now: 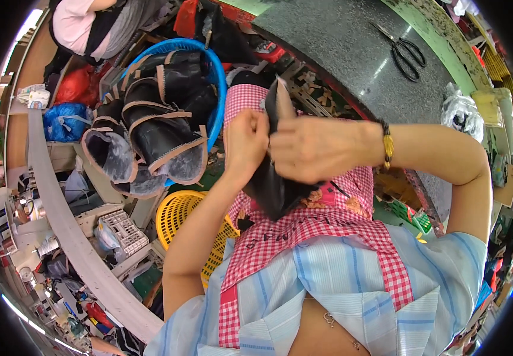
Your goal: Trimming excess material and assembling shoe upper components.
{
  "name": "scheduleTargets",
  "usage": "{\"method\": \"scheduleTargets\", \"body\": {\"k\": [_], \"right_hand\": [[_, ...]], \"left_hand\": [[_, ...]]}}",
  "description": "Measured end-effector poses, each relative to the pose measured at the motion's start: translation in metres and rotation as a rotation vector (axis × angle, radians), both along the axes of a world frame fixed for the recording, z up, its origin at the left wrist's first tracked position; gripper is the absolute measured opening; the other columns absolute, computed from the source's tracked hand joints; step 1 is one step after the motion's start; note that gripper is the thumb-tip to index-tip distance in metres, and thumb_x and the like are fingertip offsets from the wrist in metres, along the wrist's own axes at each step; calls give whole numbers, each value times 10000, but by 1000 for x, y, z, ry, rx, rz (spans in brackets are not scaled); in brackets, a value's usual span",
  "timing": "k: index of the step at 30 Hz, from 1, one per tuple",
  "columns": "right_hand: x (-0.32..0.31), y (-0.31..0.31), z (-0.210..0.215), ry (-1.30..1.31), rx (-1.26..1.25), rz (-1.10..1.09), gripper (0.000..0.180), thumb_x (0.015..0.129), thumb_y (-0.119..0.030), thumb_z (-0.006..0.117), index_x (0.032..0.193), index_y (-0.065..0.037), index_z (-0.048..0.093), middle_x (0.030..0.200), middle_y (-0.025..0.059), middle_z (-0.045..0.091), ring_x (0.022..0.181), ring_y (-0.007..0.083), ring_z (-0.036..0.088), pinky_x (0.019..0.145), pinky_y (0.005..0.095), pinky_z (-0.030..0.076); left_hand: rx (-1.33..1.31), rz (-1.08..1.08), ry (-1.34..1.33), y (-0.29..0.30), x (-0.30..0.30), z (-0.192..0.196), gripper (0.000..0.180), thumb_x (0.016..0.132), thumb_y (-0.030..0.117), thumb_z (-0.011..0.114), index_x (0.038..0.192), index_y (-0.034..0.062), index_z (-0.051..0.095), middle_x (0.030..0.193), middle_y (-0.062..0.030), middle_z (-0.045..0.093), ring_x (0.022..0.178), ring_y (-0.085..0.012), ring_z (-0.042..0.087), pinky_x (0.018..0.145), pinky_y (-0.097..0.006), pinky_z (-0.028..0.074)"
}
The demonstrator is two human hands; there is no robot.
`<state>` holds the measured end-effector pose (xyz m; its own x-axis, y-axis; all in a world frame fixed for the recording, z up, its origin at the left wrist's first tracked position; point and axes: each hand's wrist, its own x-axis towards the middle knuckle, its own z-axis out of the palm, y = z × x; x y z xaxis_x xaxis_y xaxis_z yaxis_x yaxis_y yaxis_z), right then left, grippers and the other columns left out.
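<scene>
Held piece: a black boot-shaped upper (274,178) hangs in front of the chest, over the red checked apron (304,237), well clear of the dark worktop (351,47).
Long axis: close to upright, tilted a little; its top corner pokes up above both hands, and its broad lower end sags below them.
Left hand (243,145): on the piece's left edge, fingers curled and pinching the material near the top.
Right hand (313,148): laid across the piece's right face, thumb up along the top edge, fingers pressed together and closed on the material; the fingertips are hidden behind it, so the exact grip is probably a pinch, not certain.
Nearer hand: both touch it; the right covers more of it.
Lie from the fingers: the piece runs between the two hands, mostly downward from the grip.
Nearby: blue basket (218,89) of similar black fur-lined uppers to the left; yellow basket (179,213) below it; scissors (407,53) well apart on the worktop.
</scene>
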<state>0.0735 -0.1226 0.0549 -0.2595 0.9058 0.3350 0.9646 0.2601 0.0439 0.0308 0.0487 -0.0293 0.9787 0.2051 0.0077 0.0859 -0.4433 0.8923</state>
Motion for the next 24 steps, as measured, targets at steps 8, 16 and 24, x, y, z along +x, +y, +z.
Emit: {"method": "scheduleTargets", "body": {"k": [8,16,24], "right_hand": [[9,-61,-2,942,-260,-488,188,830,-226,613,785,-44,600,747,109,624,653,252,623,596,362,493],[105,-219,-32,180,-14,-1418,368,842,-216,598,1169,-59,537,1129,126,585,1031,303,586,882,358,458],[141,-230,-21,450,-243,-1533,502,729,-212,659,1170,-17,522,1086,152,585,1009,249,576,858,340,458]], "left_hand": [[-24,-134,28,-39,39,-28,229,852,189,611,792,-32,624,610,-138,621,548,-210,599,532,-347,431],[-562,-300,355,-22,46,5,193,873,170,650,916,-17,627,726,-26,651,594,-69,568,540,-209,417],[-657,-667,478,-3,45,30,335,751,45,740,1058,10,613,933,-33,655,805,-83,612,744,-216,493]]}}
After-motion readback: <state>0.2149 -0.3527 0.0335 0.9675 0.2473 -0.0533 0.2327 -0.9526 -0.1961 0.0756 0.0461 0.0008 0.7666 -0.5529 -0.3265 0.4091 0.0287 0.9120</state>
